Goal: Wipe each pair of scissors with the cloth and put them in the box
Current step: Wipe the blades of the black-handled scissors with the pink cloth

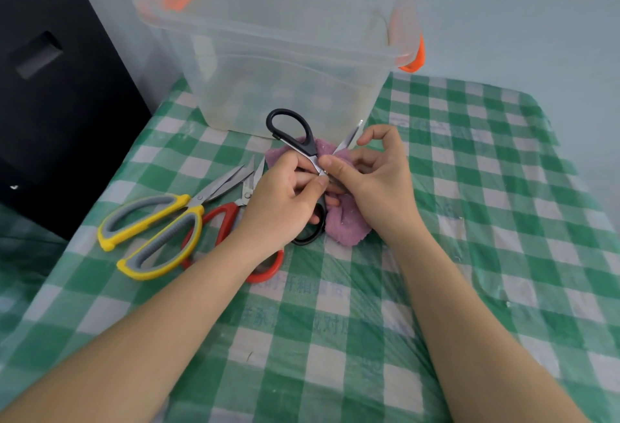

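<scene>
Black-handled scissors (291, 128) are spread wide open in the middle of the table. My left hand (285, 201) grips them near the pivot and lower handle. My right hand (375, 181) holds the purple cloth (349, 224) and pinches it on the blade near the pivot; one blade tip sticks out past my right fingers. Yellow-and-grey scissors (151, 231) lie to the left, with red-handled scissors (224, 217) partly under my left wrist. The clear plastic box (285, 63) with orange latches stands just behind; nothing is plainly visible inside it.
A green-and-white checked cloth under clear plastic covers the table (469, 221). A black cabinet (50, 86) stands beyond the table's left edge. A pale wall rises behind the box.
</scene>
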